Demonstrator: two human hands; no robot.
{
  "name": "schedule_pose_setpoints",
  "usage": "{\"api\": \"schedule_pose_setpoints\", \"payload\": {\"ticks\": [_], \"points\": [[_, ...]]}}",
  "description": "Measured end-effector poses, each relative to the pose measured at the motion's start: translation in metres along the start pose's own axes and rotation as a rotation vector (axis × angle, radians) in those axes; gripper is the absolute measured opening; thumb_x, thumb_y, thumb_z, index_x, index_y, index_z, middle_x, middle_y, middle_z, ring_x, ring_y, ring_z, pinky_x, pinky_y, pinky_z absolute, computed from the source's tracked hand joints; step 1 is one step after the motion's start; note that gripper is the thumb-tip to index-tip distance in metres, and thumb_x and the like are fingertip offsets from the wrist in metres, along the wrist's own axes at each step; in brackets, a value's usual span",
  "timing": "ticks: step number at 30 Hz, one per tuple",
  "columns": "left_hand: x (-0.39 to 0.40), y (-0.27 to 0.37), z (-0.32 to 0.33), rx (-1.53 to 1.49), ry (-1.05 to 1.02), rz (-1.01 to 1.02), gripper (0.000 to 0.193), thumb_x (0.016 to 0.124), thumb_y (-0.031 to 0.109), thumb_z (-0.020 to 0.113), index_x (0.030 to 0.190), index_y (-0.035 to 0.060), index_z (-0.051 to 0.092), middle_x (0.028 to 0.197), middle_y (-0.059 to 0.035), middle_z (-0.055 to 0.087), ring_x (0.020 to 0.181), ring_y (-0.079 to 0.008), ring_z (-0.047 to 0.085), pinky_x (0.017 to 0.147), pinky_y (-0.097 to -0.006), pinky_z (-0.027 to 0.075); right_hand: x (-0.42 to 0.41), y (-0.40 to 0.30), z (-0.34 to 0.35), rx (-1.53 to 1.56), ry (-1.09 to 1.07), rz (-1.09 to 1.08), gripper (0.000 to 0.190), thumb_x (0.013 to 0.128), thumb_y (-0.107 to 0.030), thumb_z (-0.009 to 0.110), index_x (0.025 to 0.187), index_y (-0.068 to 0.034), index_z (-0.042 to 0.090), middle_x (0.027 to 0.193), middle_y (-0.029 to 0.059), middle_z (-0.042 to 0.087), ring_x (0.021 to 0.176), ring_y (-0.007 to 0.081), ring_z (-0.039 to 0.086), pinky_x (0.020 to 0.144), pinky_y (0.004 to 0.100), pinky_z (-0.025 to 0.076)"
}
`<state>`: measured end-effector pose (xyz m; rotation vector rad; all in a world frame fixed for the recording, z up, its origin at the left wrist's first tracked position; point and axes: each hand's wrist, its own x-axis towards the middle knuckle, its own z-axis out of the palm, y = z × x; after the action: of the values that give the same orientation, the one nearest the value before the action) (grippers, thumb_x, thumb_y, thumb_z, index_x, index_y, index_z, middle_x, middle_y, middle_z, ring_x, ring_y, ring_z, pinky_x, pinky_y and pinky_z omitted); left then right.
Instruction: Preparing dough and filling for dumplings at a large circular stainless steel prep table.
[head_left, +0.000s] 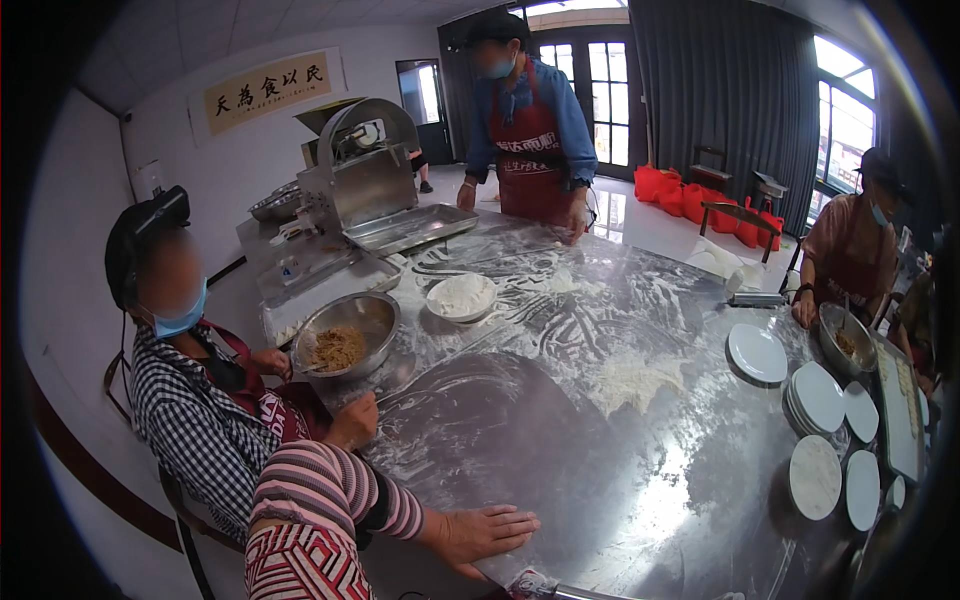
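Note:
My left hand (491, 534), in a pink and grey striped sleeve, lies palm down at the near edge of the steel table (525, 420). It holds nothing, and its fingers stretch to the right. Out of view is my right hand. Just right of my left hand, at the bottom rim, a shiny metal bar (592, 592) shows in part beside something red and white. Thin flour covers much of the tabletop, with a thicker patch of flour (637, 379) near the middle. Beyond it stands a white bowl of flour (461, 296).
A steel bowl of filling (341, 346) stands by a seated co-worker in a checked shirt, whose hand is close to my sleeve. Another person stands across the table near a steel machine (375, 180). White plates (817, 397) and a tray (900, 405) line the right side, near another worker.

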<state>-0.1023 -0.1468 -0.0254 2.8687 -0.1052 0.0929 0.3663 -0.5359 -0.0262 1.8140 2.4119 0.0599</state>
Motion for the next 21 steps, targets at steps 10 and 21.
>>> {"api": "schedule_pose_setpoints", "payload": {"ticks": [10, 21], "points": [[-0.0003, 0.0003, -0.0020, 0.013, -0.019, -0.003, 0.085, 0.089, 0.054, 0.048, 0.141, -0.0085, 0.023, 0.152, -0.0298, 0.017, 0.142, -0.0416, 0.018, 0.113, -0.0519, 0.018, 0.0034, -0.0011, -0.0050, 0.060, 0.029, -0.002, 0.081, 0.082, -0.050, 0.061, 0.139, 0.003, 0.036, 0.144, 0.0256, 0.034, 0.136, 0.0444, 0.028, 0.112, 0.0538, 0.022], [-0.0009, 0.0002, -0.0009, -0.016, -0.004, -0.003, 0.085, 0.089, 0.054, 0.047, 0.142, -0.0083, 0.023, 0.152, -0.0299, 0.016, 0.142, -0.0417, 0.017, 0.113, -0.0520, 0.016, 0.0053, 0.0007, -0.0066, 0.103, 0.053, -0.011, 0.080, 0.082, -0.049, 0.061, 0.138, 0.003, 0.038, 0.143, 0.0250, 0.036, 0.134, 0.0435, 0.031, 0.111, 0.0532, 0.023]]}}
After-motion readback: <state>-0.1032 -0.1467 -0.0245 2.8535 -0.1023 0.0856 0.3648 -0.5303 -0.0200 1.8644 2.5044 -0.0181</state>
